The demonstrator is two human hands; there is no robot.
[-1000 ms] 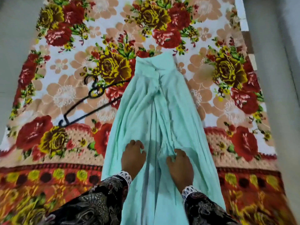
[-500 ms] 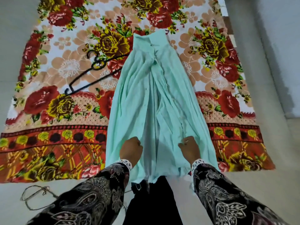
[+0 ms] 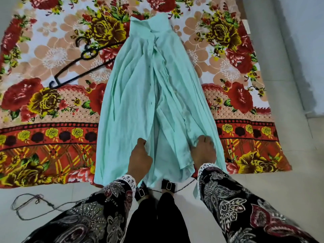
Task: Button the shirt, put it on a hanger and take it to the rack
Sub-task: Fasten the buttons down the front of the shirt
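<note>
Head view, and you are standing taller than half a second ago: more pale floor (image 3: 289, 155) shows at the right, and your two strapped sandals (image 3: 167, 185) have come into sight at the near edge of the cloth. Far left, a loose dark cord (image 3: 26, 206) lies on the floor, as before. The black hanger (image 3: 82, 67) sits where it was on the flowered blanket (image 3: 43, 106), its right end tucked under the shirt's left side. The mint green shirt (image 3: 126, 111) lies lengthwise down the middle of the blanket, collar end far from you, hem nearest your feet, front panels unfastened low down. Your left hand (image 3: 139, 158) rests on the left panel near the hem, fingers curled; whether it pinches cloth or only presses, I cannot tell. It has shifted a little towards the centre opening since the last frame. Your right hand (image 3: 203, 151) has its fingers closed round a bunched fold of the right panel, and the cloth there is gathered more tightly than before. Both patterned sleeves (image 3: 236, 207) fill the bottom of the view.
</note>
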